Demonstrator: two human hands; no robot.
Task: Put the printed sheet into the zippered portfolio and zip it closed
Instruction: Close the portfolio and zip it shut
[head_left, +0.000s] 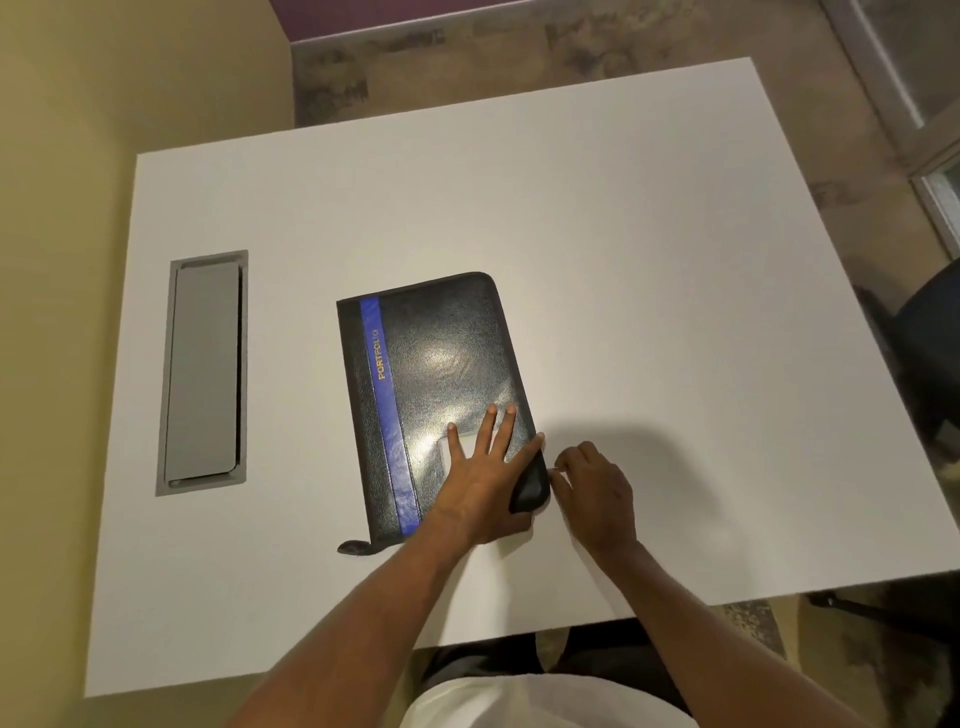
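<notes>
A black zippered portfolio (441, 364) with a blue stripe and gold lettering lies closed on the white table (649, 260). My left hand (483, 473) rests flat on its near right corner, fingers spread, pressing the cover down. My right hand (592, 488) is just beside the portfolio's right edge near that corner, fingers pinched together on what looks like the small zipper pull. A dark zipper tab (353, 546) sticks out at the near left corner. The printed sheet is not visible.
A grey cable hatch (205, 371) is set into the table at the left. A dark chair (930, 332) stands off the right edge. The table's near edge runs just in front of my body.
</notes>
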